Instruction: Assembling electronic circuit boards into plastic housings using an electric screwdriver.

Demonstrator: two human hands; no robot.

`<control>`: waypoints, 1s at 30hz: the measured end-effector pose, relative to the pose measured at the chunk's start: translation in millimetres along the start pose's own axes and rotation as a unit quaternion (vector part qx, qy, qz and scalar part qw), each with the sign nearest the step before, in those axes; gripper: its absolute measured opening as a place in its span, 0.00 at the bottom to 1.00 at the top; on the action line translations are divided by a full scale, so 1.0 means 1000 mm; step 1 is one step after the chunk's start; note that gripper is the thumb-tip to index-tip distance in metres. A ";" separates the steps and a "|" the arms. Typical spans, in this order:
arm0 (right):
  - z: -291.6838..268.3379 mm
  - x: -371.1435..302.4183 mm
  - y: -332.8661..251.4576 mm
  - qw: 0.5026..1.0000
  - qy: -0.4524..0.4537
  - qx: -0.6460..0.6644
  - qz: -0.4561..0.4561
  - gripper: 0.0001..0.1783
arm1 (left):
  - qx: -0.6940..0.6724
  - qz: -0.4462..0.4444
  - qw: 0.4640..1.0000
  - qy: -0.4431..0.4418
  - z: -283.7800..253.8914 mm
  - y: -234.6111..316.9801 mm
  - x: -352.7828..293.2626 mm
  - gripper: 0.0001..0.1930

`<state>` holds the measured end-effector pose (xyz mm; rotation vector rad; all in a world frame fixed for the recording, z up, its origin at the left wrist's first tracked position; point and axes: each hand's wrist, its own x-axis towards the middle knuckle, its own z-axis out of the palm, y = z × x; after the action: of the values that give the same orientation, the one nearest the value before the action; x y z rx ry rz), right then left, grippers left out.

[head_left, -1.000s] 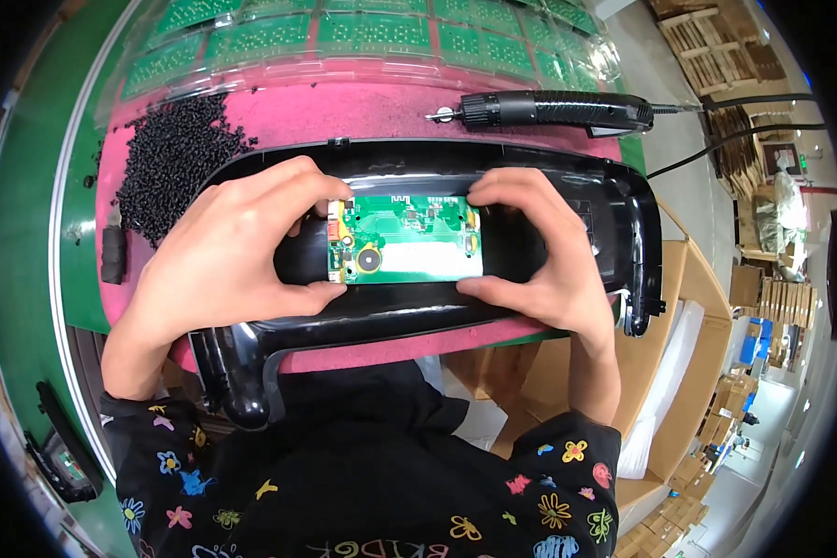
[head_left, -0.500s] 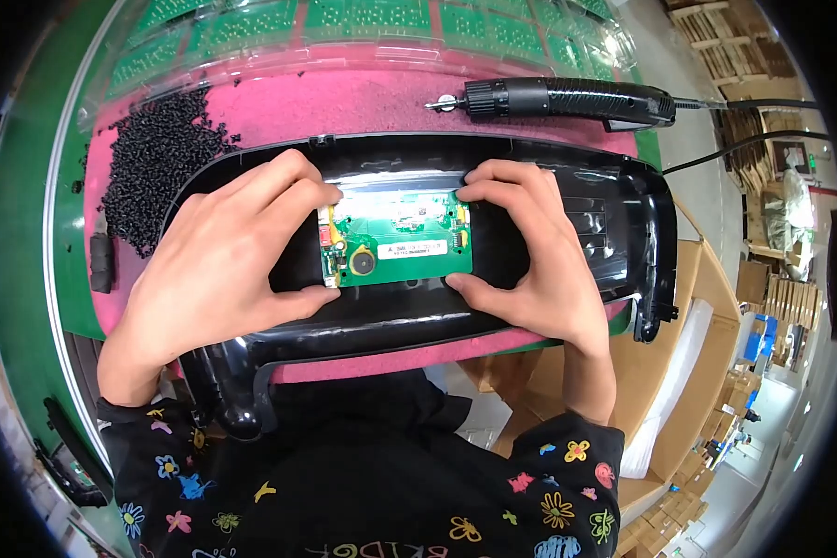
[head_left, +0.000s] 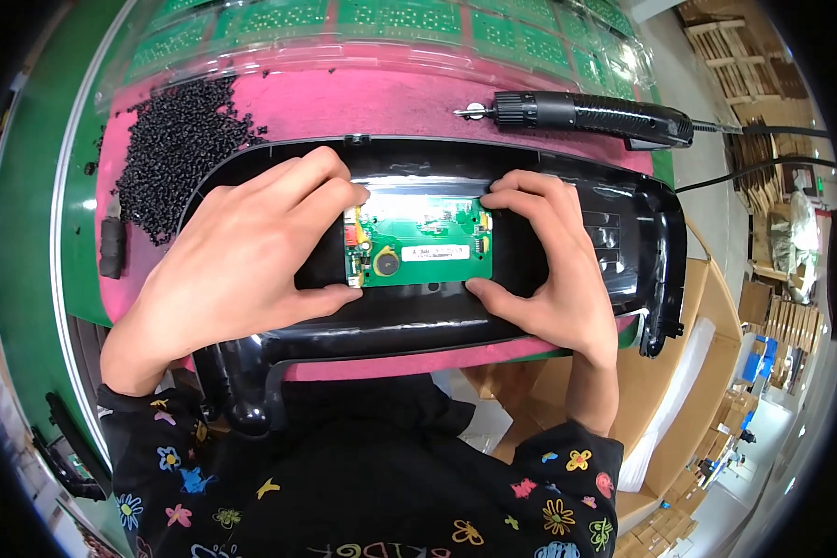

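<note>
A green circuit board (head_left: pixel 437 268) with a white label and a round black buzzer lies in the middle of a glossy black plastic housing (head_left: pixel 381 339). My left hand (head_left: pixel 242 251) grips the board's left end, thumb at the lower corner and forefinger at the upper one. At the opposite end, my right hand (head_left: pixel 558 265) holds the board the same way, with thumb below and fingertips above. Whether the board rests fully against the housing cannot be made out.
Beyond the housing lie a black electric screwdriver (head_left: pixel 586 119) with its cable and a heap of small black screws (head_left: pixel 181 149) on a pink mat (head_left: pixel 344 102). Clear trays of green boards (head_left: pixel 363 37) stand at the back. An open cardboard box (head_left: pixel 688 372) is at right.
Both hands keep the same grip on the circuit board. The whole scene, hands included, has shifted slightly to the right in the picture.
</note>
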<state>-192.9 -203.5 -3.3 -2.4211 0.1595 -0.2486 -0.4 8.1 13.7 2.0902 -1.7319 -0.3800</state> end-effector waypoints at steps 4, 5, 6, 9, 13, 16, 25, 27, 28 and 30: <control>0.000 -0.001 -0.003 1.000 0.002 -0.007 0.009 0.35 | -0.005 0.012 1.000 -0.005 0.001 -0.002 0.000 0.33; -0.001 -0.001 -0.003 1.000 0.001 -0.008 0.007 0.35 | -0.009 0.022 1.000 0.001 0.000 -0.003 0.000 0.33; 0.000 -0.001 -0.002 1.000 0.000 -0.007 0.005 0.36 | -0.007 0.017 1.000 0.003 0.000 -0.003 -0.001 0.33; 0.002 0.001 0.000 1.000 -0.002 -0.008 0.000 0.36 | -0.011 0.013 1.000 -0.001 0.000 -0.003 -0.002 0.33; 0.002 0.002 -0.002 1.000 -0.003 -0.011 0.001 0.35 | -0.011 0.019 1.000 0.004 -0.001 -0.004 -0.004 0.33; 0.000 0.002 -0.003 0.999 -0.021 -0.031 -0.004 0.40 | -0.016 0.028 0.999 0.014 0.000 -0.006 -0.006 0.33; -0.045 -0.010 0.015 0.967 0.225 0.049 0.108 0.38 | -0.074 0.086 0.968 0.223 -0.020 -0.035 -0.005 0.13; -0.073 -0.008 0.031 0.910 0.282 -0.274 0.134 0.31 | 0.012 -0.014 0.972 0.236 -0.034 -0.051 -0.008 0.10; -0.090 -0.006 0.051 0.918 0.263 -0.267 0.132 0.29 | 0.054 -0.042 0.972 0.226 -0.037 -0.057 -0.020 0.12; -0.107 0.006 0.060 0.946 0.230 -0.028 0.228 0.24 | 0.105 -0.111 0.978 0.144 -0.044 -0.062 -0.029 0.16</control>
<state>-213.6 -317.5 37.8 -2.2622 0.9330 -0.5950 67.8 51.5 22.5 2.3613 -1.4283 0.0492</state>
